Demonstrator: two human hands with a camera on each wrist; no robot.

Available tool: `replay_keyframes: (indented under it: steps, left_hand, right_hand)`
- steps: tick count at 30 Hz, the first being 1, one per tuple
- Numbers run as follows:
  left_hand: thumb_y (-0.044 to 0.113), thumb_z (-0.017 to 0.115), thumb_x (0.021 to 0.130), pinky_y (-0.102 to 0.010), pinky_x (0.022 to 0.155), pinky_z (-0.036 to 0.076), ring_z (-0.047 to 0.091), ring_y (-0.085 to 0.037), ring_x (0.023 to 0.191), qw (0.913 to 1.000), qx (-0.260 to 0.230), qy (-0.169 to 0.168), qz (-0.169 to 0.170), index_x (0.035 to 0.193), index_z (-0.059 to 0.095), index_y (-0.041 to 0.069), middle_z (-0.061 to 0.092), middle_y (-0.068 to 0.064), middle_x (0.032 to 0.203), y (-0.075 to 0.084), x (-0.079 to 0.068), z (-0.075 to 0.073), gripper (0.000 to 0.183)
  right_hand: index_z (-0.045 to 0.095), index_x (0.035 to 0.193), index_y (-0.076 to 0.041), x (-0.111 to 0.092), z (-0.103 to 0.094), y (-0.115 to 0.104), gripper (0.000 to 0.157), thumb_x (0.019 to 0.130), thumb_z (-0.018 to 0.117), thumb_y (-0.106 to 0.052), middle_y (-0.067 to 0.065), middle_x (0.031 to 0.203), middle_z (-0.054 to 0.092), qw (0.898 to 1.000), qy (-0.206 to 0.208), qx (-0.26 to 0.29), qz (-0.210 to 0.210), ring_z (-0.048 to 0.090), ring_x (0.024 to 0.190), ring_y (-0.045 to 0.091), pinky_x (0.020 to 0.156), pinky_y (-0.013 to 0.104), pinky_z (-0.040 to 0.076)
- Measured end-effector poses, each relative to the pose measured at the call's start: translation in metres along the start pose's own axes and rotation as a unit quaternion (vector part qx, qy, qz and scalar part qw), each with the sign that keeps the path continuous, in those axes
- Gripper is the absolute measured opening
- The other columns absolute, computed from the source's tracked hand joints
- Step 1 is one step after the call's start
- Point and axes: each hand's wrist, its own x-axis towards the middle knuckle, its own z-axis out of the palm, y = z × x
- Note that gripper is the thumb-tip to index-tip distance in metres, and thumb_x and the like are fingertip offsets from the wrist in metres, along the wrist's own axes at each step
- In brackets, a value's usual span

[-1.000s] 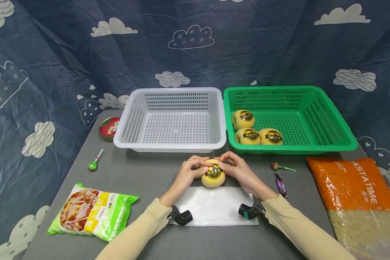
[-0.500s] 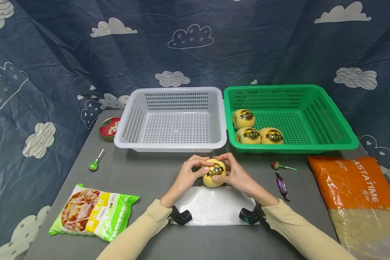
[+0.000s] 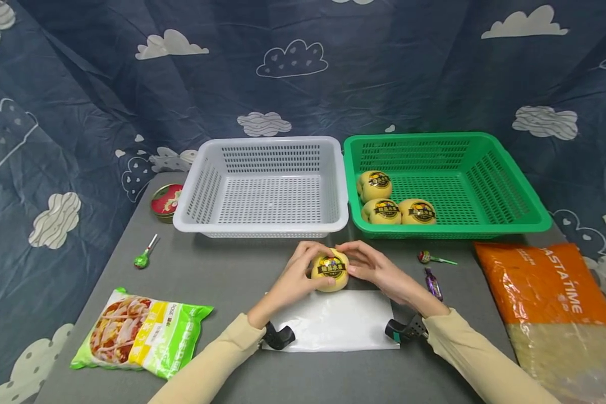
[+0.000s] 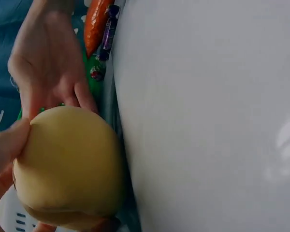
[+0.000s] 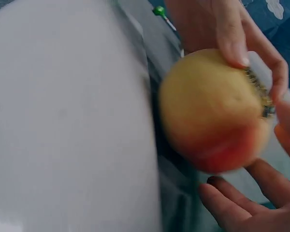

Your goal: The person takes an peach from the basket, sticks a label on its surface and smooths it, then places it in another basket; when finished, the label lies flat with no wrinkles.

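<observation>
A yellow peach (image 3: pixel 331 282) with a black and gold label is held just behind a white plastic sheet (image 3: pixel 338 322). My left hand (image 3: pixel 295 276) grips it from the left, thumb in front and fingers over the top. Beside its right edge, my right hand (image 3: pixel 386 278) has its fingers loosely extended, the thumb tip at the fruit's side. A red blush shows on the peach (image 4: pixel 72 159) only in the right wrist view, where the right fingers (image 5: pixel 232 200) spread apart below the peach (image 5: pixel 212 106).
A white basket (image 3: pixel 260 228) stands at the back, beside a green basket (image 3: pixel 464 228) holding three labelled peaches. A frozen food bag (image 3: pixel 141 334) and green lollipop (image 3: pixel 141 260) lie left, near a red tin (image 3: pixel 166 201). On the right are another lollipop (image 3: pixel 424 257), a purple candy (image 3: pixel 432 284) and a pasta bag (image 3: pixel 550 292).
Both hands pinched the peach earlier. My right hand has loosened and drawn back to the right, while my left hand has wrapped further round the fruit; its label now faces forward more fully.
</observation>
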Motion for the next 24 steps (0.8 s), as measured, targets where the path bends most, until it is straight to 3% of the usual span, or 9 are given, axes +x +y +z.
replay_keyframes:
  steps: [2, 6, 9, 12, 17, 20, 24]
  left_hand:
    - [0.025, 0.074, 0.075, -0.03, 0.081, 0.043, 0.04, -0.013, 0.105, 0.9998, 0.017, -0.008, 0.009, 0.112, 0.057, 0.025, 0.038, 0.001, 0.117, 0.004, 0.0, 0.0, 0.041]
    - [0.024, 0.073, 0.076, -0.026, 0.079, 0.046, 0.04, -0.012, 0.107, 0.9976, -0.017, -0.051, 0.045, 0.114, 0.06, 0.024, 0.037, 0.002, 0.119, 0.02, 0.006, 0.002, 0.04]
    - [0.025, 0.073, 0.076, -0.024, 0.078, 0.047, 0.039, -0.013, 0.11, 0.9912, -0.053, -0.09, 0.082, 0.114, 0.062, 0.021, 0.037, 0.002, 0.12, 0.042, 0.016, 0.004, 0.039]
    - [0.026, 0.073, 0.076, -0.023, 0.079, 0.047, 0.037, -0.009, 0.112, 0.9873, -0.054, -0.1, 0.111, 0.114, 0.062, 0.021, 0.038, 0.001, 0.121, 0.069, 0.035, 0.008, 0.04]
    - [0.03, 0.07, 0.078, -0.022, 0.085, 0.04, 0.03, -0.001, 0.115, 0.9894, -0.021, -0.075, 0.123, 0.12, 0.057, 0.025, 0.037, 0.005, 0.127, 0.102, 0.092, 0.015, 0.044]
    - [0.031, 0.066, 0.082, -0.02, 0.088, 0.034, 0.031, 0.002, 0.112, 0.9907, -0.011, -0.072, 0.115, 0.125, 0.053, 0.026, 0.043, 0.009, 0.126, 0.109, 0.136, 0.024, 0.045]
    - [0.027, 0.062, 0.085, -0.016, 0.088, 0.03, 0.035, -0.002, 0.108, 0.993, 0.022, -0.074, 0.09, 0.129, 0.05, 0.02, 0.051, 0.007, 0.122, 0.11, 0.187, 0.042, 0.046]
  right_hand:
    - [0.037, 0.132, -0.01, -0.01, -0.007, -0.005, 0.042, 0.093, 0.05, -0.013, 0.013, 0.135, 0.038, 1.0, 0.001, -0.024, -0.014, 0.037, 0.123, 0.029, 0.094, 0.042, 0.036]
    - [0.037, 0.131, -0.005, -0.039, -0.033, -0.016, 0.04, 0.093, 0.049, -0.011, 0.021, 0.13, 0.04, 0.997, 0.044, -0.042, -0.051, 0.044, 0.117, 0.032, 0.09, 0.037, 0.041]
    - [0.034, 0.131, -0.001, -0.063, -0.063, -0.02, 0.039, 0.094, 0.045, -0.007, 0.023, 0.123, 0.047, 0.991, 0.094, -0.037, -0.082, 0.051, 0.109, 0.03, 0.085, 0.034, 0.045]
    - [0.033, 0.132, -0.002, -0.084, -0.092, -0.022, 0.038, 0.095, 0.042, -0.005, 0.015, 0.115, 0.054, 0.985, 0.141, -0.024, -0.099, 0.057, 0.101, 0.025, 0.08, 0.03, 0.048]
    - [0.032, 0.133, -0.006, -0.108, -0.132, -0.018, 0.039, 0.095, 0.039, -0.002, 0.007, 0.108, 0.059, 0.976, 0.182, 0.03, -0.114, 0.06, 0.096, 0.019, 0.077, 0.027, 0.049]
    - [0.034, 0.132, -0.007, -0.114, -0.146, -0.013, 0.037, 0.095, 0.039, -0.003, 0.009, 0.101, 0.06, 0.971, 0.202, 0.05, -0.117, 0.062, 0.093, 0.018, 0.076, 0.028, 0.049]
    - [0.038, 0.128, -0.007, -0.117, -0.154, -0.009, 0.033, 0.095, 0.04, -0.003, 0.012, 0.093, 0.06, 0.965, 0.224, 0.065, -0.117, 0.063, 0.09, 0.019, 0.074, 0.028, 0.05]
